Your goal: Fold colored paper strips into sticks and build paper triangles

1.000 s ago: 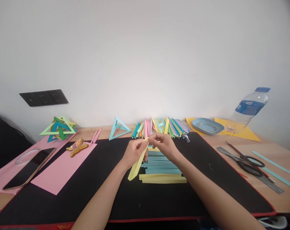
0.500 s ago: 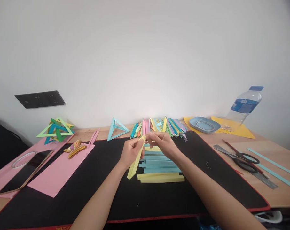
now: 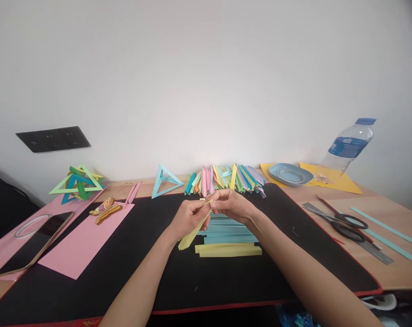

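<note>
Between my two hands is a yellow paper strip (image 3: 193, 235), slanting down toward the lower left. My left hand (image 3: 189, 217) is closed round the strip's middle. At its upper end the thumb and fingers of my right hand (image 3: 230, 204) pinch the paper, touching the left fingertips. Part of that end is hidden by the fingers. Right below my hands lie several folded blue paper strips (image 3: 229, 238) in a row on the black mat (image 3: 151, 281), with yellow strips (image 3: 229, 250) nearest me.
At the back are a bundle of coloured strips (image 3: 222, 179), a blue paper pyramid (image 3: 165, 182) and a paper star (image 3: 78, 184). Pink paper (image 3: 86, 245) and a phone (image 3: 37, 243) lie left. Scissors (image 3: 349, 227), a blue dish (image 3: 290, 174) and a bottle (image 3: 350, 145) are right.
My right hand has turned and closed in against my left at the strip's upper end. The upper end, seen sticking up before, is now mostly covered by fingers.
</note>
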### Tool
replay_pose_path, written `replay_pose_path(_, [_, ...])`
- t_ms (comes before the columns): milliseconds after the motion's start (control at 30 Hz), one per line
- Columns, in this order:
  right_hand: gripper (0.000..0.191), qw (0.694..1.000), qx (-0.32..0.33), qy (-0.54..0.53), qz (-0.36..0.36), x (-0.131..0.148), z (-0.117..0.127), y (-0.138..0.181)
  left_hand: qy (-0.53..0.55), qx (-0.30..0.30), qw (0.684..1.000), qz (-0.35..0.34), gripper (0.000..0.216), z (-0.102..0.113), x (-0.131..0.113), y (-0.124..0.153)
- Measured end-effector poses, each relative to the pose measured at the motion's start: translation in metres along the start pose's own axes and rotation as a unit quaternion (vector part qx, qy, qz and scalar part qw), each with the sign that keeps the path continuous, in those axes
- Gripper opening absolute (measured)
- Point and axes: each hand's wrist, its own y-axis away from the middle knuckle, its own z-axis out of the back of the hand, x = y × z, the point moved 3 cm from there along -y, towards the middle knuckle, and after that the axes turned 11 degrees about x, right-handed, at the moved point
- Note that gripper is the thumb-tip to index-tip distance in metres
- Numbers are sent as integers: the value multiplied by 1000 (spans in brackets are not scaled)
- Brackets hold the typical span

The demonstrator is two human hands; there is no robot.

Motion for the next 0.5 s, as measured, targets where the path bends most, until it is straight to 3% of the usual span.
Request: replay_pose_path(500, [15, 996, -31, 77, 11, 8, 0, 2, -53, -8, 999, 12, 41, 0, 6, -1])
